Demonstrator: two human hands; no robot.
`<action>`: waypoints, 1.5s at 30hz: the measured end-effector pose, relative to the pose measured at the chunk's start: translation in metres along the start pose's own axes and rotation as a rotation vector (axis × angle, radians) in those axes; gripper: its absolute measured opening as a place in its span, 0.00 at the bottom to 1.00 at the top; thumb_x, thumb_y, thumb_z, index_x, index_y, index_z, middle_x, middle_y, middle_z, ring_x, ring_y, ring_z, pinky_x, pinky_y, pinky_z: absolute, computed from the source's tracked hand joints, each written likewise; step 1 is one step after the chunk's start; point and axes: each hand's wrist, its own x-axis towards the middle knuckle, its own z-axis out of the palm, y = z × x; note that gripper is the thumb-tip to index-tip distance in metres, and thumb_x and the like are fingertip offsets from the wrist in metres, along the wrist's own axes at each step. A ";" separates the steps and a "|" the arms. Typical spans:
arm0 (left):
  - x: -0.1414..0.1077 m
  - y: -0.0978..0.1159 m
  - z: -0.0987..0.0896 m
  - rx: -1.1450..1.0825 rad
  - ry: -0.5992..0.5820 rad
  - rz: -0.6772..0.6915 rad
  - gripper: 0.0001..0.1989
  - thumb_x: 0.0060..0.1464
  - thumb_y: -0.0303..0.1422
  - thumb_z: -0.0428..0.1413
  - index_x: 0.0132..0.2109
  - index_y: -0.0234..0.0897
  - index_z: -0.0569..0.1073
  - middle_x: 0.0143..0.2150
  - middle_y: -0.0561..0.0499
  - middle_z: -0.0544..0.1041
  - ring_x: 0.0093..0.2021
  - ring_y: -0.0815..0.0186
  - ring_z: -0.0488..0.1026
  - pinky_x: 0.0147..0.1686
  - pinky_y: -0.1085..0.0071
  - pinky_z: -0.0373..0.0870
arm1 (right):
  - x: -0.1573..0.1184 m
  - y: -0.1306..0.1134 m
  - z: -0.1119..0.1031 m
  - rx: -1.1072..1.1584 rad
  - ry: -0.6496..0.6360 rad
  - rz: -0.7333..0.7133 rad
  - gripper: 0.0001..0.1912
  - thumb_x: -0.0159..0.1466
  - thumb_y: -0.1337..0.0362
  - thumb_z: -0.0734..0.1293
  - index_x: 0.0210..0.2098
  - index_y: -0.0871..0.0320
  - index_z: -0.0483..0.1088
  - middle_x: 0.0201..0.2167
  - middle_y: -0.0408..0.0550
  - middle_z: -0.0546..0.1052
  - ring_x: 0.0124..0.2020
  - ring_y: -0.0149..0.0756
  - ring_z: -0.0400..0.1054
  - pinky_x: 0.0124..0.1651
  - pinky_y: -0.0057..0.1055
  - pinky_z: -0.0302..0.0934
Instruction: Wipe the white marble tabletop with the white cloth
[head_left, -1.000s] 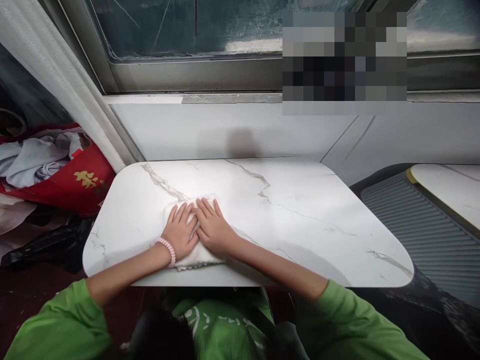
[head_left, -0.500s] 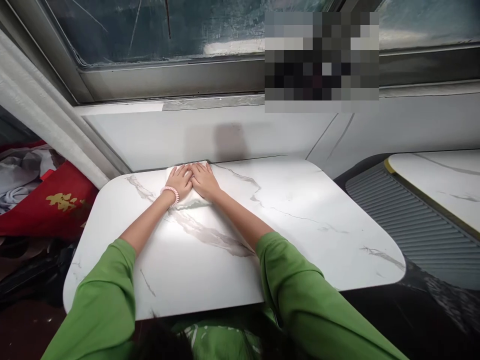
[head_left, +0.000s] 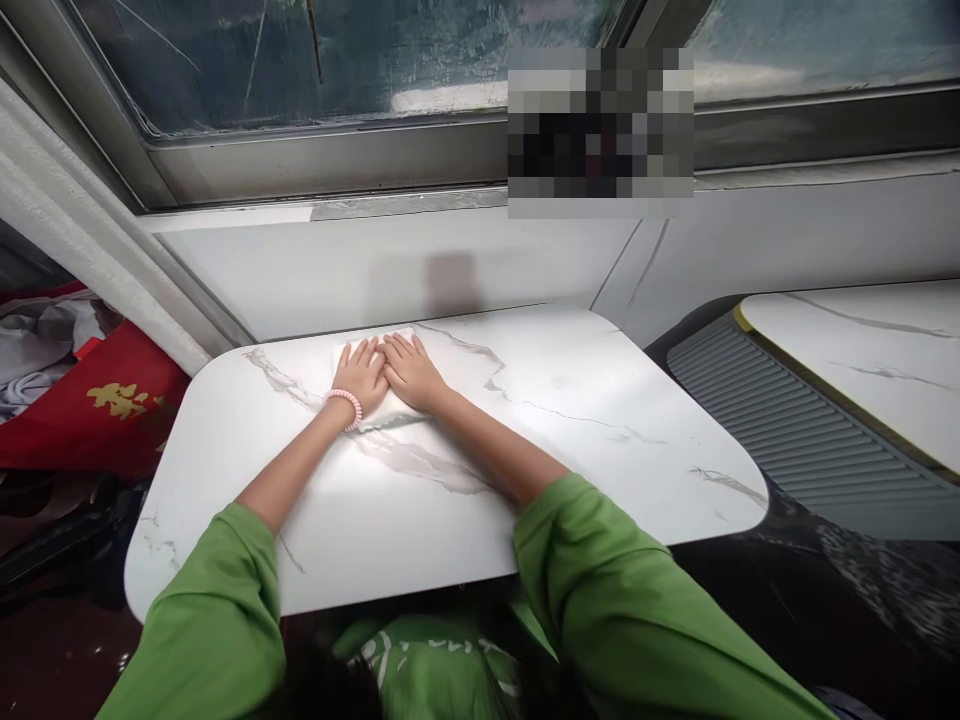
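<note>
At the bottom of the frame, a green shirt (head_left: 442, 670) with white lettering shows between two green sleeves that reach up over the near edge of a white, marble-patterned table (head_left: 360, 560). Left of the frame's centre, the left hand (head_left: 360, 378), with a pink coiled bracelet (head_left: 346, 408) at its wrist, lies open and palm down, its fingers extended and gripping nothing. The right hand (head_left: 411, 372) lies flat and open just beside it, the two meeting at their inner sides. Both rest on a white cloth (head_left: 394, 410), which is spread on the table near its far edge and partly hidden beneath them. At the left of the frame is a red bag (head_left: 112, 420) with gold markings, holding pale fabric; at the right, a ribbed grey panel (head_left: 795, 430) borders a second marble-patterned table (head_left: 877, 350). Beyond, a white wall (head_left: 315, 275) rises to a metal-framed window (head_left: 300, 70) across the top, partly covered by a pixelated patch, with a pale curtain (head_left: 82, 200) at upper left.
</note>
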 end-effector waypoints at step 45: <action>0.099 0.067 0.019 -0.081 0.026 0.051 0.22 0.61 0.32 0.43 0.60 0.31 0.64 0.65 0.40 0.60 0.66 0.57 0.53 0.66 0.54 0.43 | 0.005 0.105 -0.038 0.103 0.088 0.098 0.23 0.62 0.70 0.51 0.54 0.61 0.64 0.57 0.53 0.69 0.60 0.41 0.56 0.66 0.47 0.39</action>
